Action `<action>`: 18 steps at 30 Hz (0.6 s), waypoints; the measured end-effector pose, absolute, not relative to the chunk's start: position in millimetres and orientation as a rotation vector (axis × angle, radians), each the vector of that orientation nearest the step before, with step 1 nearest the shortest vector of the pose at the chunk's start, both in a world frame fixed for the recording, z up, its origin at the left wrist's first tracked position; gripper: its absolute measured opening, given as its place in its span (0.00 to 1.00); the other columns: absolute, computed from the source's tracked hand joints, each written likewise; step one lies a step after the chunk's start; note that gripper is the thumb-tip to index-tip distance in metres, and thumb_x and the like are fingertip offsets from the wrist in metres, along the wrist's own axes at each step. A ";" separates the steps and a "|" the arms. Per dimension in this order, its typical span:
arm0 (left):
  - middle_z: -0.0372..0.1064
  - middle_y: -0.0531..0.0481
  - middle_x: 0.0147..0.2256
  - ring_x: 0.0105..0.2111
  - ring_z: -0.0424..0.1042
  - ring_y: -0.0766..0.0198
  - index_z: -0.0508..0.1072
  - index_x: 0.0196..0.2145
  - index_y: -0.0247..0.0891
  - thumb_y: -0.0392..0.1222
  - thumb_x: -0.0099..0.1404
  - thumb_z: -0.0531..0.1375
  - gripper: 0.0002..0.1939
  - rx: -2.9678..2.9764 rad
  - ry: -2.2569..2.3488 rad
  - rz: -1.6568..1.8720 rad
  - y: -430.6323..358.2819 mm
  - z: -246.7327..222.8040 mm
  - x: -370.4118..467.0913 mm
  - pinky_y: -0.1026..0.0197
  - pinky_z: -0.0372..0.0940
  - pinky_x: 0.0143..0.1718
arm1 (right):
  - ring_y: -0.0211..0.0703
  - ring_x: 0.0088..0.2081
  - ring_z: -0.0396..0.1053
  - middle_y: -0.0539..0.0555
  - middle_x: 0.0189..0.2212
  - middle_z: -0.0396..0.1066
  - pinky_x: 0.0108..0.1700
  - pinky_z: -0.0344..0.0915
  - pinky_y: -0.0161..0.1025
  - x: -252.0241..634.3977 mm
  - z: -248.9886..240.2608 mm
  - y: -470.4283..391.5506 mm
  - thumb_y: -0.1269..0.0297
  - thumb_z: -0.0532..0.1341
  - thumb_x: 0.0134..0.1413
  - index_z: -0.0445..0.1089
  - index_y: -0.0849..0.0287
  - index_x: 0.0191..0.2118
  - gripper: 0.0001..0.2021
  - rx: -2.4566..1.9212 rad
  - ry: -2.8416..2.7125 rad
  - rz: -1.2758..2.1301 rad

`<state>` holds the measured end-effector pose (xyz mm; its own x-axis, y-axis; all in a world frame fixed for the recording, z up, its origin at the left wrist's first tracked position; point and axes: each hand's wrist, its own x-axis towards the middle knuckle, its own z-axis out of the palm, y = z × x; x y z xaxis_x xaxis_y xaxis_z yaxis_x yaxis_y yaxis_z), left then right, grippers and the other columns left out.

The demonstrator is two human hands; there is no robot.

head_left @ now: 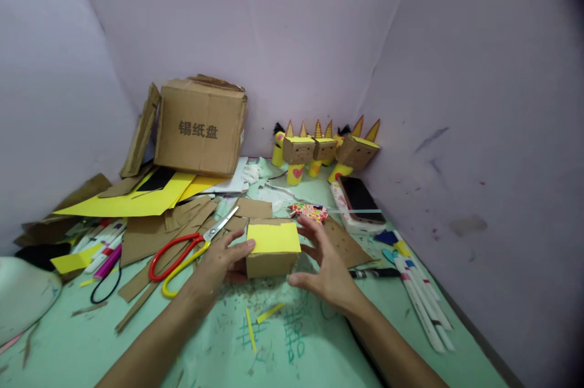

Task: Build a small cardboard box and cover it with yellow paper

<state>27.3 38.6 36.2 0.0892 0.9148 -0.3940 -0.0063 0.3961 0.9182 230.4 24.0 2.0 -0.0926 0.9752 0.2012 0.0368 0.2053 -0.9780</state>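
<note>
Head view, sole entry: one small cardboard box (271,266), yellow paper on its upper face, at the centre of the frame on the green worktop (214,354). Position: between two bare hands. Left hand (222,261): at the box's left end, the nearer of the two, partly curled, one fingertip on the left edge of the yellow face; whether it grips the box, cannot tell. Right hand (326,266): off the right end, spread wide, fingers and thumb curved around a gap, nothing held; the box lies to its left. Long axis: left to right across the frame, from one hand towards the other. Orientation: roughly level, yellow face up, plain brown side towards the bottom edge. Adjacent, left of centre: scissors (207,236), red and yellow handles, tips towards the upper right.
</note>
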 end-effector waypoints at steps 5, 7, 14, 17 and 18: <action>0.75 0.45 0.31 0.27 0.72 0.57 0.68 0.52 0.34 0.58 0.52 0.62 0.34 1.135 1.322 0.777 40.1 34.4 23.4 0.62 0.62 0.22 | 0.55 0.60 0.54 0.61 0.61 0.52 0.60 0.50 0.51 224.3 -4.9 26.4 0.62 0.73 0.32 0.48 0.55 0.62 0.49 -1.052 -1.389 1.238; 0.73 0.48 0.24 0.23 0.71 0.57 0.74 0.44 0.35 0.62 0.54 0.58 0.30 1.224 1.368 0.787 39.7 35.6 20.9 0.63 0.60 0.20 | 0.54 0.57 0.60 0.60 0.57 0.60 0.58 0.54 0.50 223.5 -3.4 26.4 0.62 0.72 0.35 0.52 0.55 0.60 0.44 -1.039 -1.366 1.253; 0.74 0.50 0.30 0.33 0.72 0.58 0.74 0.29 0.41 0.46 0.56 0.61 0.07 1.832 1.590 1.337 32.0 48.3 12.3 0.60 0.66 0.37 | 0.54 0.53 0.61 0.57 0.53 0.61 0.55 0.57 0.49 219.2 2.3 22.3 0.69 0.69 0.33 0.58 0.52 0.53 0.36 -1.179 -1.373 0.935; 0.72 0.51 0.29 0.34 0.71 0.59 0.72 0.27 0.42 0.37 0.58 0.59 0.04 2.248 1.366 1.422 24.7 47.4 18.0 0.56 0.63 0.47 | 0.55 0.55 0.60 0.57 0.54 0.60 0.56 0.56 0.50 218.3 -0.8 21.3 0.70 0.68 0.34 0.57 0.52 0.53 0.36 -1.182 -1.398 0.915; 0.72 0.51 0.28 0.33 0.71 0.60 0.72 0.28 0.42 0.35 0.58 0.58 0.04 2.363 1.285 1.418 22.7 46.3 20.1 0.54 0.61 0.49 | 0.55 0.55 0.60 0.57 0.54 0.60 0.56 0.56 0.50 218.7 -1.9 21.4 0.70 0.68 0.35 0.56 0.53 0.53 0.36 -1.174 -1.394 0.925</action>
<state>20.1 22.7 46.3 0.2099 0.7022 0.6804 0.6085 -0.6385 0.4712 218.7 21.4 -1.9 0.0249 0.9731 0.2291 0.1674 0.2219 -0.9606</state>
